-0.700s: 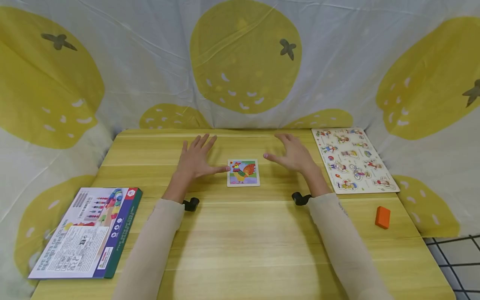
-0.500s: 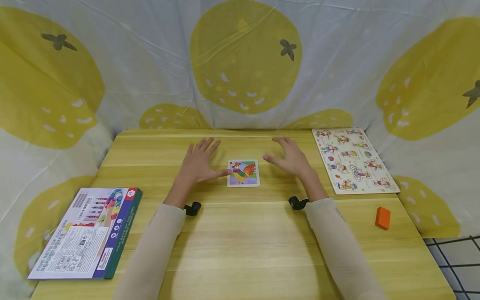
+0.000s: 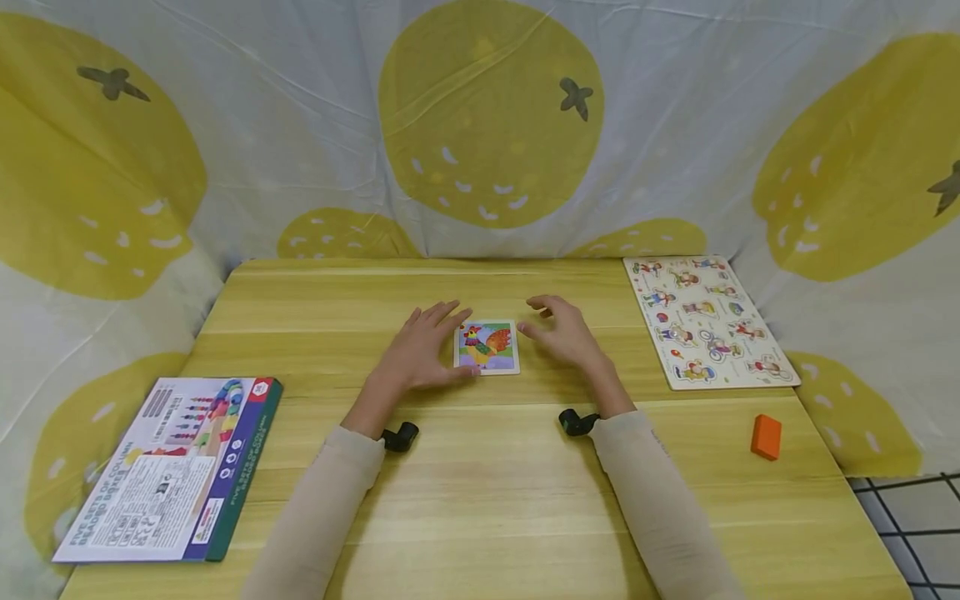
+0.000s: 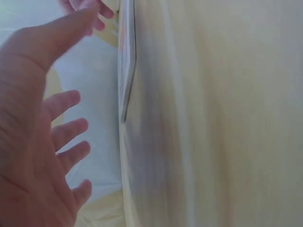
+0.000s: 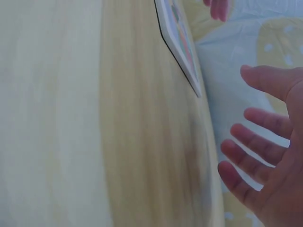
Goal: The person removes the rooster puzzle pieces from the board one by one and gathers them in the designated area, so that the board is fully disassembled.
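A square rooster picture tile (image 3: 491, 346) with a pale border lies flat on the wooden table, between my two hands. My left hand (image 3: 420, 350) hovers at its left side with fingers spread, thumb and fingertips overlapping the tile's edge in the head view. To the right of the tile, my right hand (image 3: 566, 333) is held with relaxed fingers, thumb tip near the right edge. Both wrist views show daylight between the fingers and the tile (image 4: 127, 61), whose thin side faces the cameras. Neither hand holds anything.
A boxed bead toy (image 3: 165, 467) lies at the left of the table (image 3: 480, 500). A peg puzzle board (image 3: 708, 325) with figures lies at the back right, with an orange block (image 3: 766, 437) in front of it. A lemon-print cloth (image 3: 300, 125) hangs behind.
Both hands have come inward and toward the person, closer to the tile. The left fingers now reach the tile's edge in the head view; the tile has stayed in place.
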`<state>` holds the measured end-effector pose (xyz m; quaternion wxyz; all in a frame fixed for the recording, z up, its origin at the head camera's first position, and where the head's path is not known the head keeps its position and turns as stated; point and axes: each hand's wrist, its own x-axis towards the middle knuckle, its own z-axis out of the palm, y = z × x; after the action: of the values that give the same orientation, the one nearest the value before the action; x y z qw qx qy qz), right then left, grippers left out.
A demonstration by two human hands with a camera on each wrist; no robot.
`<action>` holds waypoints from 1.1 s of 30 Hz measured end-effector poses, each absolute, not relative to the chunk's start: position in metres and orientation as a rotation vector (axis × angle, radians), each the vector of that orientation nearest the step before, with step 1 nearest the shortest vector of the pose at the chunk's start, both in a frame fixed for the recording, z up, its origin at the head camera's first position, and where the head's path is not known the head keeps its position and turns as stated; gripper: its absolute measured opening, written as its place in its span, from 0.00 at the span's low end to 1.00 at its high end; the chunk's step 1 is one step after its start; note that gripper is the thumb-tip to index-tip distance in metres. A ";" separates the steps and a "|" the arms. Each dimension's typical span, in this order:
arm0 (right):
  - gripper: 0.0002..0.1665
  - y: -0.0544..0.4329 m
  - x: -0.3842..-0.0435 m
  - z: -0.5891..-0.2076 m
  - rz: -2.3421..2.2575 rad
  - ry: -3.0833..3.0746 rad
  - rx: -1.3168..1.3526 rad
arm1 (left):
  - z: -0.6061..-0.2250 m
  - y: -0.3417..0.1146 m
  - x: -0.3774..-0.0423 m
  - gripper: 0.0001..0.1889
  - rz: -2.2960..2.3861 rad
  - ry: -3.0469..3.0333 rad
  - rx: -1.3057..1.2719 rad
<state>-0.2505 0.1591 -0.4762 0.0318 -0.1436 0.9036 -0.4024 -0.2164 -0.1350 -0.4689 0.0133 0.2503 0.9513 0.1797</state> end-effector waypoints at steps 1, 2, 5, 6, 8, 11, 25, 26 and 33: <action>0.33 0.157 -0.250 -0.477 -1.260 2.772 -0.431 | -0.470 -0.134 -0.215 0.53 0.574 2.954 0.801; 0.32 0.154 -0.250 -0.478 -1.283 2.760 -0.423 | -0.470 -0.133 -0.214 0.52 0.587 2.945 0.820; 0.29 0.147 -0.248 -0.479 -1.357 2.729 -0.380 | -0.471 -0.129 -0.212 0.47 0.601 2.931 0.886; 0.28 0.145 -0.248 -0.479 -1.375 2.717 -0.368 | -0.472 -0.128 -0.212 0.46 0.603 2.925 0.908; 0.26 0.141 -0.247 -0.480 -1.406 2.695 -0.349 | -0.473 -0.126 -0.211 0.43 0.592 2.905 0.950; 0.24 0.136 -0.246 -0.482 -1.435 2.665 -0.323 | -0.475 -0.122 -0.209 0.38 0.534 2.859 1.013; 0.19 0.128 -0.246 -0.495 -1.434 2.670 -0.312 | -0.481 -0.111 -0.206 0.30 0.421 2.714 1.078; 0.18 0.128 -0.246 -0.496 -1.434 2.673 -0.309 | -0.481 -0.111 -0.205 0.30 0.422 2.708 1.072; 0.14 0.127 -0.247 -0.500 -1.422 2.717 -0.302 | -0.481 -0.107 -0.202 0.29 0.418 2.704 1.063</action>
<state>-0.2466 0.1270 -0.5000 0.0299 -0.0980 0.8814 -0.4611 -0.2023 -0.1075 -0.4810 0.1032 0.3602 0.9162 0.1418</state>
